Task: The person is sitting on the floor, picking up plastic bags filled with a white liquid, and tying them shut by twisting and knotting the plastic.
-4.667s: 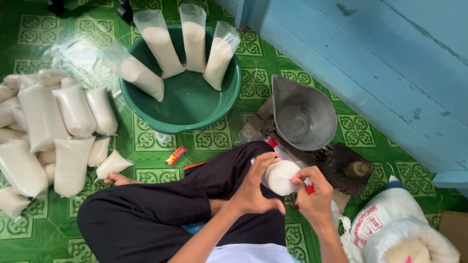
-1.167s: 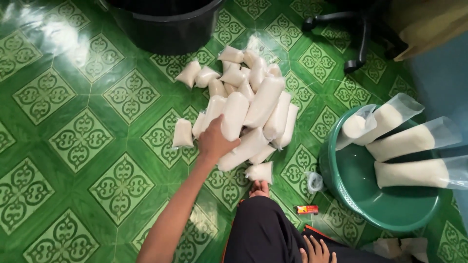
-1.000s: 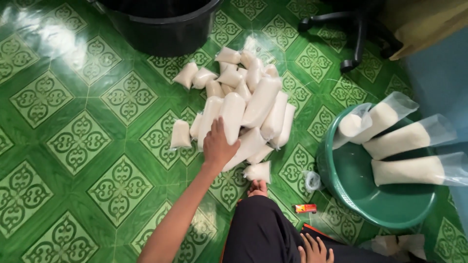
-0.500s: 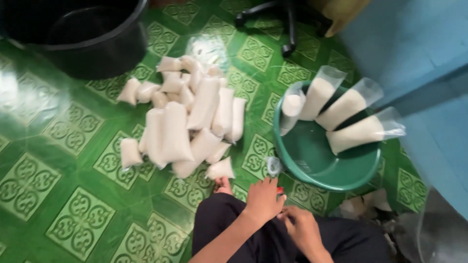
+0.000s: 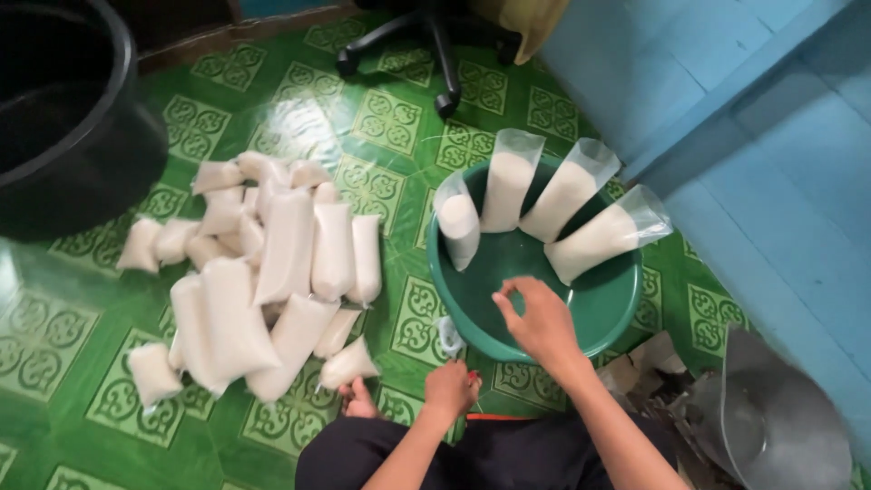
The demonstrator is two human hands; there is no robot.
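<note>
Half a second back both hands were together over the lap; now the right hand (image 5: 543, 319) has lifted and reached out over the round green plastic basin (image 5: 617, 308), while the left hand (image 5: 451, 386) sits low by the basin's near rim. Fingers of the right hand are loosely curled, thumb and forefinger drawn close in a narrow pinch; whether anything lies between them cannot be told. Its palm hovers above the basin's bare inside, short of the bags. The left hand is closed in a fist round something small, seemingly the clear scrap of plastic (image 5: 448, 334) rising just above it at the rim, though the grip itself is hidden.

Four tall open clear plastic bags of white liquid (image 5: 562, 204) lean upright against the basin's far wall, side by side.

Left of the basin, on the green patterned tile floor (image 5: 54, 336), lies a heap of sealed white-filled plastic pouches (image 5: 272, 272), overlapping, the nearest one just beside the person's bare toes (image 5: 359, 399). A large black plastic tub (image 5: 63, 118) stands at the far left. A grey metal pan (image 5: 780, 422) sits at the lower right against the blue painted wall (image 5: 726, 100).
</note>
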